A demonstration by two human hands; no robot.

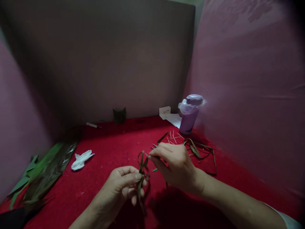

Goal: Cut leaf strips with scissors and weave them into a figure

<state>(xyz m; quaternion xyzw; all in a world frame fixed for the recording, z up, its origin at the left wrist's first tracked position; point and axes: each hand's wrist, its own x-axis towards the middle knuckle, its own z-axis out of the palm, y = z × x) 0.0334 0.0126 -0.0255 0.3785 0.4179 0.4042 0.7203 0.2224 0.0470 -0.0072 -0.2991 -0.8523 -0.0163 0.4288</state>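
My left hand [124, 184] pinches a looped leaf strip [140, 187] between thumb and fingers, at the middle front. Several narrow green-brown loops rise above the thumb, and a tail hangs below. My right hand [177, 165] is closed at the upper right of the loops, with thumb and forefinger tips pressed together at one loop's edge. Whether anything else sits in that pinch is too small to tell. Behind the right hand lie loose leaf strips [195, 148] and several thin wooden picks [173, 137]. Part of a pointed metal tool [154, 146] shows beside the knuckles.
A purple tumbler [189, 122] with clear plastic round its top stands back right, by white papers [173, 119]. A crumpled tissue [81, 159], a capped pen-like tool [92, 125] and large leaves [45, 165] lie left. A folded leaf piece [119, 115] stands at the back wall.
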